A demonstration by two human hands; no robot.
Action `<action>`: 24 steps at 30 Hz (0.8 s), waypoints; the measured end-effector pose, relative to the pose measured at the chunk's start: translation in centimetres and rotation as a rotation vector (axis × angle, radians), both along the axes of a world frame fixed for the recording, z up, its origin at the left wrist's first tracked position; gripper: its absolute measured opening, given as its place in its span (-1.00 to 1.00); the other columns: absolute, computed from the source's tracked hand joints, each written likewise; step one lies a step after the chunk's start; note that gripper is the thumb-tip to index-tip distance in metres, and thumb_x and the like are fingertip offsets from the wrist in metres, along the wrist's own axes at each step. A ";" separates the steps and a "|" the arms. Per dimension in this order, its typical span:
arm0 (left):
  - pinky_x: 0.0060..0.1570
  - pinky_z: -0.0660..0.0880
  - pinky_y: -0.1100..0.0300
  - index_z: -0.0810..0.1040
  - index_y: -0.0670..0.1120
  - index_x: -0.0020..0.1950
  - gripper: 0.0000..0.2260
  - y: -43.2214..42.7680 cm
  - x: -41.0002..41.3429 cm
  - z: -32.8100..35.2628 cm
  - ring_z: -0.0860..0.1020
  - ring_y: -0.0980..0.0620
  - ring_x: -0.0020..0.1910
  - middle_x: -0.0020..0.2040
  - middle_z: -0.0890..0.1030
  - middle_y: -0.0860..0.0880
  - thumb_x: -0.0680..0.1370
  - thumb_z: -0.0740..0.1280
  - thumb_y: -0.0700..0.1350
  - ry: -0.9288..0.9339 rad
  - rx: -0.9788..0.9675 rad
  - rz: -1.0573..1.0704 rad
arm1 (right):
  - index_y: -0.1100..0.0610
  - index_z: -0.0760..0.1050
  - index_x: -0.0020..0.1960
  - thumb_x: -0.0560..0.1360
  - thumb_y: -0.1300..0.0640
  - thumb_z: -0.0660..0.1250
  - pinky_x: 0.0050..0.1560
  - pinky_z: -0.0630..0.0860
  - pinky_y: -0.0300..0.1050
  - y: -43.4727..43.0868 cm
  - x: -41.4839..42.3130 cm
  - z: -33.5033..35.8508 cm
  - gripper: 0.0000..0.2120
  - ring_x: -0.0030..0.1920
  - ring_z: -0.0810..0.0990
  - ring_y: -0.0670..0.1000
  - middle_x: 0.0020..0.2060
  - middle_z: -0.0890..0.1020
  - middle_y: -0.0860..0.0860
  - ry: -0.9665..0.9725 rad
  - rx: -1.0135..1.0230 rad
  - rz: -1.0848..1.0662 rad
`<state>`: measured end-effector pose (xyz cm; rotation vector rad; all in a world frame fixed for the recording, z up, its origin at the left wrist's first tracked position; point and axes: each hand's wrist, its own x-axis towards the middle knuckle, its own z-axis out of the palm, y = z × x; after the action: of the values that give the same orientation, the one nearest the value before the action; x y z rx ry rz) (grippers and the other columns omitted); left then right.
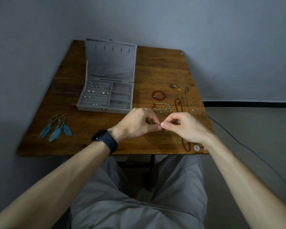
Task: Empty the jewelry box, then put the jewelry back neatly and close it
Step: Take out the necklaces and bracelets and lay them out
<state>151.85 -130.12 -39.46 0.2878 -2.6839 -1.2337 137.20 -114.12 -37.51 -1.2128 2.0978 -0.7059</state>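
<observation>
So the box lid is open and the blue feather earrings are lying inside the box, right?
Not quite. The lid is open, but the blue feather earrings lie on the table, outside the jewelry box, off its front left corner. The head view shows it.

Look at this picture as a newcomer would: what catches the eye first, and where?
The left hand and right hand meet at the centre, both pinching a thin silver bracelet. Behind them to the left stands the open grey jewelry box; blue feather earrings lie at the front left of the table.
</observation>
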 end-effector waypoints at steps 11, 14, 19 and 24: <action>0.05 0.56 0.13 0.65 0.04 -0.08 -0.97 1.2 0.3 -0.6 0.64 0.15 -0.07 -0.12 0.69 0.12 0.56 0.42 -0.05 -0.061 0.291 0.048 | 0.24 0.56 0.00 0.60 0.12 0.32 -0.08 0.53 -0.06 2.3 0.7 -1.3 -0.83 -0.09 0.60 0.07 -0.05 0.64 0.13 -0.887 -0.049 -0.017; -0.05 0.58 0.10 0.59 -0.05 -0.06 -0.96 1.0 0.0 -0.7 0.67 0.00 -0.11 -0.09 0.71 0.01 0.57 0.40 -0.11 -0.045 0.448 0.166 | 0.16 0.51 -0.14 0.60 0.12 0.27 -0.15 0.46 -0.08 2.5 0.8 -1.7 -0.83 -0.20 0.49 0.05 -0.25 0.52 0.08 -0.995 -0.107 -0.020; -0.13 0.57 0.13 0.55 -0.18 0.02 -0.92 0.8 0.3 -0.8 0.68 -0.03 -0.16 -0.06 0.73 -0.06 0.59 0.39 -0.18 -0.087 0.635 0.214 | 0.14 0.54 -0.11 0.54 0.14 0.34 -0.15 0.46 -0.11 3.3 0.2 -3.4 -0.92 -0.21 0.47 0.01 -0.26 0.52 0.03 -0.997 -0.259 -0.271; -0.08 0.56 0.08 0.53 -0.19 0.05 -0.92 1.9 -0.1 -1.7 0.66 -0.06 -0.12 0.00 0.73 -0.11 0.60 0.36 -0.20 -0.055 0.851 0.309 | 0.25 0.58 0.04 0.51 0.27 0.34 -0.10 0.53 -0.10 3.8 0.7 -4.6 -0.88 -0.17 0.58 0.02 -0.23 0.58 0.06 -0.984 -0.286 -0.370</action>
<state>151.75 -128.22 -41.12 0.8033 -1.8818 -2.1795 137.89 -110.34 -42.15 -0.4051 1.3879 -1.4459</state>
